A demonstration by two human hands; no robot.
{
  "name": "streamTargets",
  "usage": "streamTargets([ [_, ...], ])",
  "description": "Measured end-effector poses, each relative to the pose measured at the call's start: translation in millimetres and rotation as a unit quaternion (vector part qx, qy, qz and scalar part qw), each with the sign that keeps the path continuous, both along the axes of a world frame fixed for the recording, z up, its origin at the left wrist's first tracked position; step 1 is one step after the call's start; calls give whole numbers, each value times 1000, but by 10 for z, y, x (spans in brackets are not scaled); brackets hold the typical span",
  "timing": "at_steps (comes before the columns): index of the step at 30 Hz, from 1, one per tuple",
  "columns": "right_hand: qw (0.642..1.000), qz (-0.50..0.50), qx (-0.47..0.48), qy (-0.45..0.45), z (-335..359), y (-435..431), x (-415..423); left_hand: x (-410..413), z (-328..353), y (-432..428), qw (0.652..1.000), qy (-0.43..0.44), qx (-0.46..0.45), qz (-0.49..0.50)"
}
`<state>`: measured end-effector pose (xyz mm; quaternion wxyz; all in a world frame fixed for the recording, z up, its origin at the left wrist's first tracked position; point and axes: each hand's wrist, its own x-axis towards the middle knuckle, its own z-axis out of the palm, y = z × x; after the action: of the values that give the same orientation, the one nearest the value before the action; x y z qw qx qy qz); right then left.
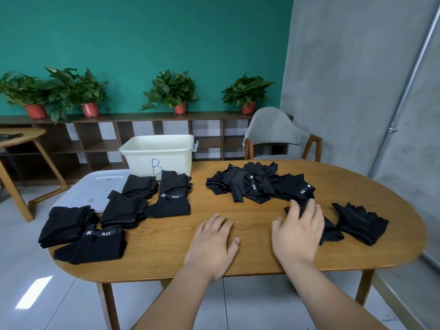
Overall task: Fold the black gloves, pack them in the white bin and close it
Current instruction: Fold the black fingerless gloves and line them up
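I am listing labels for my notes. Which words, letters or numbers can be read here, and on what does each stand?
"B": drawn in blue on the white bin.
"5.11": strap of the glove before the bin.
"5.11": strap of the nearest left glove.
"5.11", turned sideways: two gloves in the unfolded pile.
Small white tags beside these labels: too small to read.

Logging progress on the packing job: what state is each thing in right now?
white bin: upright, open, inside hidden.
lid: off, flat on the table beside the bin.
folded gloves: stacked at left, not packed.
glove pile: unfolded, heaped.
loose glove: spread flat, far right.
near glove: rumpled, under the right hand.
left hand: open, flat on the table.
right hand: open, resting on the near glove.
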<state>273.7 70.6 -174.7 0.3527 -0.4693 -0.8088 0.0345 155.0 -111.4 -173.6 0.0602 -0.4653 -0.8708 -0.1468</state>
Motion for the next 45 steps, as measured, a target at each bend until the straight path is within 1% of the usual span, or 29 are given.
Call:
streamTargets([
  [3,992,-64,-80,-76,-76,94,76,20,17,-15,1000,-2,0,0],
  [4,990,-65,-78,-99,-99,66,70,24,23,-16,1000,-4,0,1],
  [5,992,-45,-57,-107,-107,29,62,26,25,-15,1000,-4,1,2],
  [8,995,62,9,-75,-56,-60,75,31,22,-14,1000,1,7,4],
  [10,987,152,3,-41,-26,-90,96,29,17,-13,1000,5,11,4],
  [12,972,236,-22,-5,-20,-130,123,27,7,-11,1000,7,14,6],
  [13,965,261,-27,16,-24,-138,138,27,1,-13,1000,7,17,7],
  [15,963,266,-21,34,-47,-118,149,27,-7,-17,1000,5,25,7],
  [16,965,260,-23,22,-49,-98,144,27,-12,-19,1000,3,30,7],
  [18,963,264,-17,-58,-38,-78,124,37,-15,-25,999,-3,43,5],
  [20,947,285,23,-149,-31,-97,103,57,-5,-38,998,-4,63,1],
  [21,938,297,38,-174,-30,-105,94,69,-2,-46,997,1,72,-3],
  [24,925,313,40,-209,-3,-117,84,103,25,-71,995,34,89,-34],
  [26,920,317,32,-227,4,-108,78,105,28,-72,994,45,78,-64],
  [29,920,327,5,-216,5,-99,71,81,4,-59,995,34,57,-71],
  [33,935,312,-21,-167,-22,-72,66,60,-41,-37,997,45,53,-37],
  [41,952,289,-17,-97,-95,-10,72,60,-40,-20,998,48,38,31],
  [43,951,295,-27,-93,-85,-17,75,56,-30,-24,998,32,37,49],
  [45,945,306,-21,-114,-75,-29,79,51,-21,-23,998,22,51,43],
])
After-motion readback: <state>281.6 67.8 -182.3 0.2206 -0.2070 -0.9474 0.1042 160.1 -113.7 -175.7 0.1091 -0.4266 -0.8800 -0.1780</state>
